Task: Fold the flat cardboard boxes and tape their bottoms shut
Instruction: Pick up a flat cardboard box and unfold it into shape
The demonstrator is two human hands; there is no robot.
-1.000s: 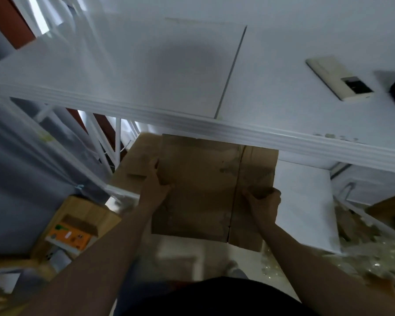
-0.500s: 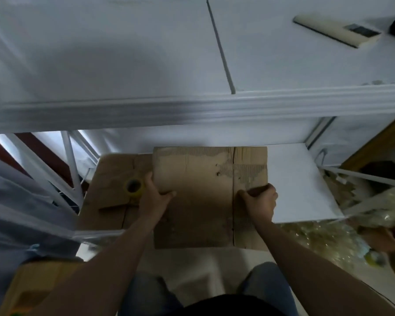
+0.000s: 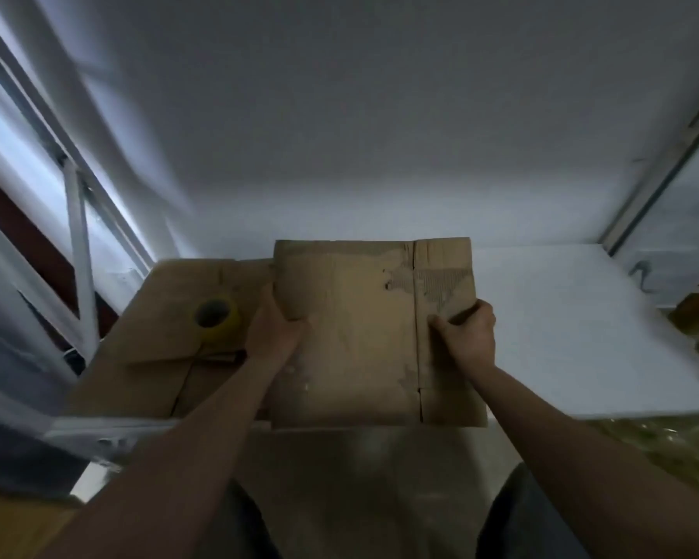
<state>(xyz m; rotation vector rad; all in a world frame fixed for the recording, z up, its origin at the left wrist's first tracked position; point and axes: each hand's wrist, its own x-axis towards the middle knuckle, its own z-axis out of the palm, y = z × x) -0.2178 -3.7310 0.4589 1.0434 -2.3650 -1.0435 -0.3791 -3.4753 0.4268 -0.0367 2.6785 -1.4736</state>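
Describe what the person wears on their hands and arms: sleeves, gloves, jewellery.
The left hand and right hand are bare: no gloves, and no rings, watch or bands visible. No sleeve shows from wrists to the frame edge; no markings can be made out.

A tape roll point(image 3: 215, 319) sits on cardboard point(image 3: 154, 373) left of the flat box point(image 3: 360, 336).

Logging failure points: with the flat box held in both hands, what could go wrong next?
The flat box has a torn patch beside its crease, near the right hand; opening it could rip further. The tape roll sits on other cardboard close to the left hand; a swinging flap might knock it away.
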